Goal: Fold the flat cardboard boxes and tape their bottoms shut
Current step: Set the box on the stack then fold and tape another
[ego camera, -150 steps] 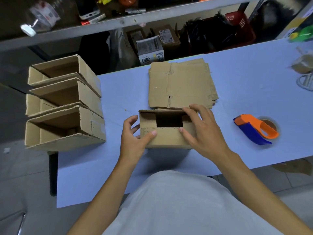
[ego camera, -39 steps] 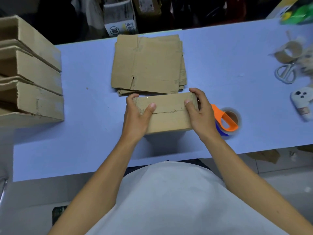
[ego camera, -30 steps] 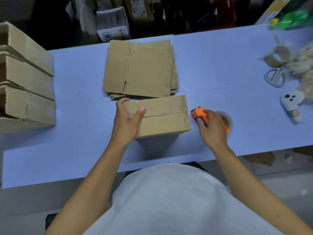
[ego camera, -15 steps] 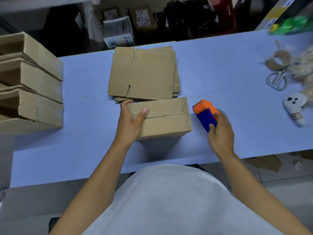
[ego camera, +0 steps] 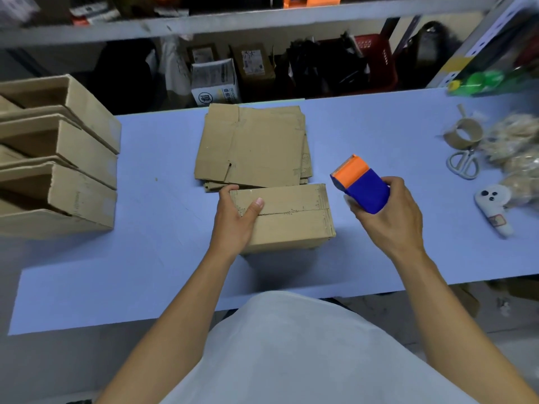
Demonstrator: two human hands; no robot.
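Holding the folded box (ego camera: 287, 217) at its left end, the left hand (ego camera: 233, 220) curls its fingers over the far edge and lays the thumb on the seam between the two closed flaps. The box stands bottom-up on the blue table (ego camera: 163, 258), near the person and just in front of the stack of flat boxes (ego camera: 253, 147). The right hand (ego camera: 388, 217) is closed around the blue and orange tape dispenser (ego camera: 360, 183), raised just to the right of the box and not touching it.

The cardboard looks light and stiff, but its edges are worn, so the flaps may spring up if the thumb lets go. A good hold is probably at one end, pressing across the seam, leaving the rest free for the tape.

The table surface is smooth and flat. Finished boxes (ego camera: 58, 158) are piled at the left. At the right lie scissors (ego camera: 463, 164), an empty tape core (ego camera: 463, 135) and a small white toy (ego camera: 494, 208). Behind the table, shelves (ego camera: 262, 17) hold cluttered goods.
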